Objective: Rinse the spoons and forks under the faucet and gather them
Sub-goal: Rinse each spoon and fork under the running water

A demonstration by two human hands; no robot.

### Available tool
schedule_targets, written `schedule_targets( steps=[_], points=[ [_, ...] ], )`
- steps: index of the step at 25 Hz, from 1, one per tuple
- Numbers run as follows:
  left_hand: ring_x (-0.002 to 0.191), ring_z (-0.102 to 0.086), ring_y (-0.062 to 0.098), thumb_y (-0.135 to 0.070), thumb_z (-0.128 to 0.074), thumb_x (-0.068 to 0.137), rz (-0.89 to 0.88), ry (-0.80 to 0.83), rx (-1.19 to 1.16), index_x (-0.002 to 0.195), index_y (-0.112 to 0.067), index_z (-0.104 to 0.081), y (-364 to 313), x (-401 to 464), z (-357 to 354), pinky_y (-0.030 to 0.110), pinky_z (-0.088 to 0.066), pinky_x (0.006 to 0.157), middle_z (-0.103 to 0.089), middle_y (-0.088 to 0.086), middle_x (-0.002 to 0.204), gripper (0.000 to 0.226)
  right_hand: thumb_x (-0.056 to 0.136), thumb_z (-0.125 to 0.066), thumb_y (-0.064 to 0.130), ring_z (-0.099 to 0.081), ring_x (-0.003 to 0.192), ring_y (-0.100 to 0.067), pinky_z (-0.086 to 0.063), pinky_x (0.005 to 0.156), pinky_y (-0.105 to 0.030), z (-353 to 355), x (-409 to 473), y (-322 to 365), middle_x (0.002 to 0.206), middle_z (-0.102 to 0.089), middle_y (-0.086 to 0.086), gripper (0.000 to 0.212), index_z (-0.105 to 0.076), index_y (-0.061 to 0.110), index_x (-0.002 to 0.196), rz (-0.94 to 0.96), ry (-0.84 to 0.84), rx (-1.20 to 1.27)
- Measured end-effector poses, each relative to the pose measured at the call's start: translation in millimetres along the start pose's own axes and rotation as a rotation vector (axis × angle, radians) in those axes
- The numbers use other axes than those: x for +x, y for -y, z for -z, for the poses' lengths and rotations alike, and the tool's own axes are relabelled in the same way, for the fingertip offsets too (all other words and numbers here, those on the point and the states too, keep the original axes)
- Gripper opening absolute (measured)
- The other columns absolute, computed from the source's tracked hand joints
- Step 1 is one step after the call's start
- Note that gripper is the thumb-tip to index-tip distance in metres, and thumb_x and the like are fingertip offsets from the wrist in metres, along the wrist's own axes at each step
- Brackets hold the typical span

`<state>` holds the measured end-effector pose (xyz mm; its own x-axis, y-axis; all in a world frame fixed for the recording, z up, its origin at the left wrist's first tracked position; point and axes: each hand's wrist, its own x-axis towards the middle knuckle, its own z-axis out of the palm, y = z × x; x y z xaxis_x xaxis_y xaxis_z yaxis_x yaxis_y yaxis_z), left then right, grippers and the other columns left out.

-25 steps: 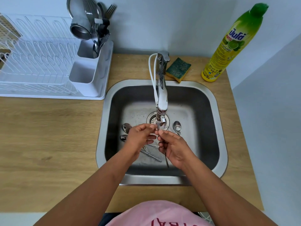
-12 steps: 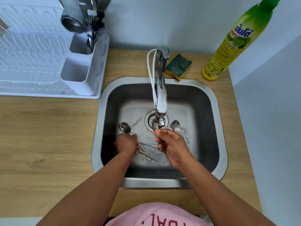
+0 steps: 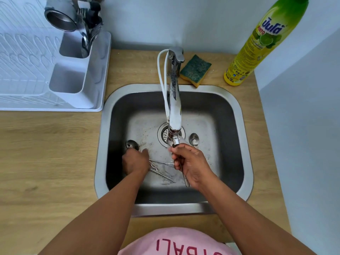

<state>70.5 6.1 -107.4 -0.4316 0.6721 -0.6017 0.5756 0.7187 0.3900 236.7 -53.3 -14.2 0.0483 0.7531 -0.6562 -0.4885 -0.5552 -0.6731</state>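
Rinsing step: right hand [image 3: 191,165] grips one utensil [image 3: 186,178], probably a spoon, under the faucet [image 3: 174,115] nozzle. Left hand [image 3: 135,161] closes on loose cutlery [image 3: 161,171] on the sink [image 3: 100,162] floor near its left wall. Next: lift another piece.

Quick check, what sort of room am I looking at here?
Most likely a small home kitchen: a steel sink set in a wood counter, a white dish rack holding cutlery, and a dish soap bottle by a sponge.

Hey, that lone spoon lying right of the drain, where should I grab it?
Probably by the handle, from above on your right. The spoon lies flat, bowl up toward the drain; its handle runs back under the right hand, so that must shift first.
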Motion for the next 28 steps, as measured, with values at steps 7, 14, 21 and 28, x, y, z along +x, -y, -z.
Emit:
schedule_targets(
  steps=[7,14,21,28],
  points=[
    [0.075,-0.078,0.031,-0.028,-0.073,0.079,0.027,0.048,-0.044,0.094,-0.001,-0.075,-2,5,3,0.044,-0.066,0.073,-0.078,0.017,0.072,0.03,0.093,-0.069,0.025,-0.04,0.044,-0.009,-0.031,0.044,-0.021,-8,-2,-9,0.056,-0.056,0.001,0.022,-0.073,0.008,0.079,-0.071,0.003,0.023],
    [0.037,-0.066,0.016,-0.021,-0.075,0.086,-0.037,0.189,-0.287,0.075,-0.003,-0.073,-21,-17,-6,0.022,-0.05,0.04,-0.069,0.001,0.044,0.021,0.086,-0.073,0.007,-0.06,0.051,-0.012,-0.048,0.049,-0.022,21,10,-12,0.066,-0.074,-0.005,0.007,-0.072,0.014,0.086,0.024,-0.236,-0.059],
    [0.047,-0.068,0.017,-0.026,-0.076,0.092,-0.261,0.542,-0.428,0.082,-0.005,-0.065,-36,-59,-4,0.024,-0.048,0.038,-0.068,0.005,0.06,0.025,0.089,-0.057,0.0,-0.069,0.102,-0.035,-0.05,0.091,-0.031,83,54,-7,0.108,-0.076,-0.017,0.024,-0.076,0.006,0.103,0.123,-0.77,-0.786],
    [0.047,-0.066,0.014,-0.02,-0.075,0.092,-0.206,0.603,-0.505,0.078,-0.007,-0.069,-32,-75,6,0.023,-0.048,0.039,-0.069,0.009,0.065,0.021,0.09,-0.057,0.008,-0.062,0.11,-0.039,-0.05,0.092,-0.038,69,39,-10,0.117,-0.066,-0.022,0.03,-0.065,0.002,0.118,0.188,-0.674,-1.149]
  ],
)
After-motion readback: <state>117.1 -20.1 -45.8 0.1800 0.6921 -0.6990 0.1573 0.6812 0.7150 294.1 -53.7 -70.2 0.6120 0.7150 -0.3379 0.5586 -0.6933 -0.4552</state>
